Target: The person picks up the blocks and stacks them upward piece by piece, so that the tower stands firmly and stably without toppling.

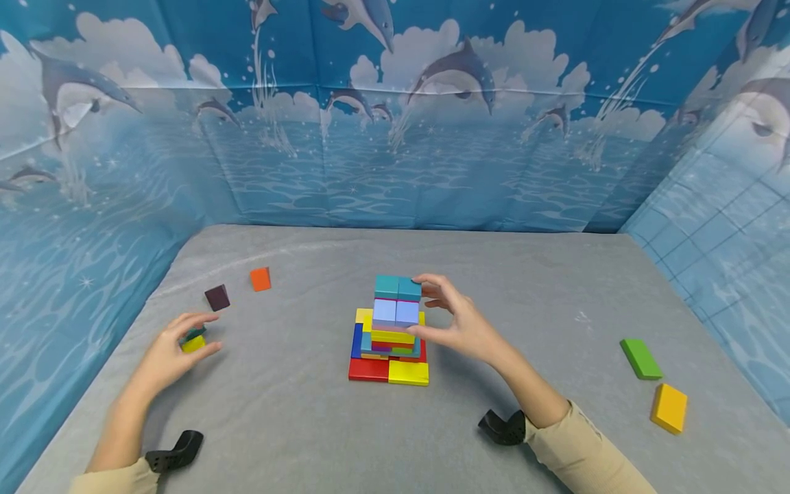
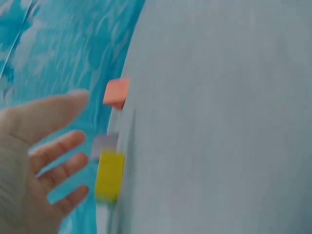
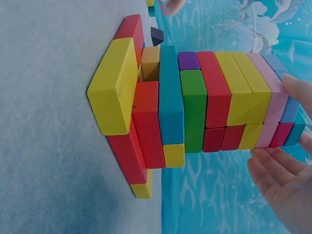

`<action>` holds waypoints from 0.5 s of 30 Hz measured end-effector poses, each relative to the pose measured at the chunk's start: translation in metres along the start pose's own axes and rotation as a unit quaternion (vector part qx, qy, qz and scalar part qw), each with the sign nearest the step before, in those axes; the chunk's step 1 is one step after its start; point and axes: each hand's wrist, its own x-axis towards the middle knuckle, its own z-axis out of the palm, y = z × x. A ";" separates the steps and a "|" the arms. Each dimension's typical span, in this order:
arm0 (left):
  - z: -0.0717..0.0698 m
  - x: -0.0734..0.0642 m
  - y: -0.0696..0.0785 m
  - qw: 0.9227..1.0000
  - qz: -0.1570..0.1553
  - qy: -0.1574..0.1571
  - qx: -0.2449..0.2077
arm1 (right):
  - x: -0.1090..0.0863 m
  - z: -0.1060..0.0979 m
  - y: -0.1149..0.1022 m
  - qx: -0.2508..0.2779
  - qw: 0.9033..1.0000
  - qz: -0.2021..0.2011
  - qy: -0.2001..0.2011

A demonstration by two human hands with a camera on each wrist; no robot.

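In the middle of the head view stands a tower of coloured wooden blocks (image 1: 393, 336), with two teal blocks (image 1: 387, 286) on top and two periwinkle blocks (image 1: 384, 312) under them. My right hand (image 1: 459, 319) is at the tower's upper right side, thumb and fingers spread; in the right wrist view its fingertips (image 3: 263, 168) lie against or very near the upper blocks. Far to the left, my left hand (image 1: 163, 353) has its thumb and fingers apart around a yellow block (image 1: 194, 344) and a dark green block (image 1: 195, 333). A gap shows between hand and yellow block in the left wrist view.
Beyond the left hand lie a dark purple block (image 1: 217, 298) and an orange block (image 1: 260, 279). A green block (image 1: 641, 359) and an orange-yellow block (image 1: 669, 409) lie at far right. A dolphin-print curtain (image 1: 395, 165) borders the grey cloth (image 1: 296, 425).
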 end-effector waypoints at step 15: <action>-0.008 -0.023 -0.024 0.999 -0.024 0.013 0.027 | 0.001 0.000 -0.001 -0.001 1.000 0.003 -0.001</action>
